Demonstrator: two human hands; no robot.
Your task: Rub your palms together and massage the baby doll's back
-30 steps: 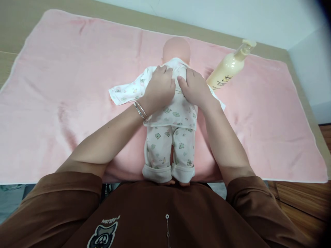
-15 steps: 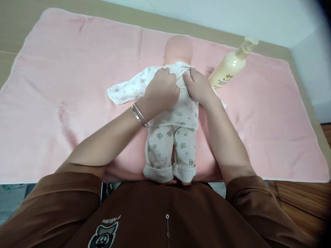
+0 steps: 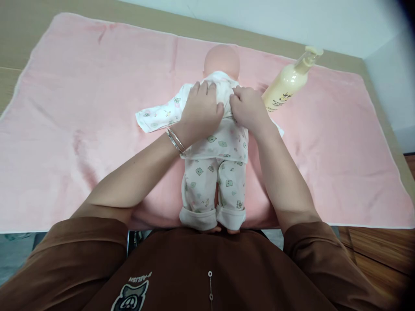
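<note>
A baby doll (image 3: pixel 221 60) lies on a pink mat, its bald head away from me and no face showing. It wears a white printed shirt (image 3: pixel 223 140) and matching trousers (image 3: pixel 199 181) with rolled cuffs. My left hand (image 3: pixel 201 110), silver bangles at the wrist, rests on the left of the shirt's upper part with fingers stretched out. On the right side, my right hand (image 3: pixel 249 108) has its fingers curled closed on the shirt cloth near the shoulder. One sleeve (image 3: pixel 158 114) spreads out to the left; the other is mostly hidden behind my right hand and wrist.
Just beyond my right hand, a pale yellow pump bottle (image 3: pixel 285 84) with a clear cap leans to the right in view. The pink mat (image 3: pixel 81 86) covers most of the wooden table (image 3: pixel 22 26). A white wall (image 3: pixel 259 21) stands behind the table.
My left hand has uncurled from a fist and now lies with fingers extended on the shirt. My right hand's fingers have curled in more. The shirt's collar sits slightly higher against the doll's head.
</note>
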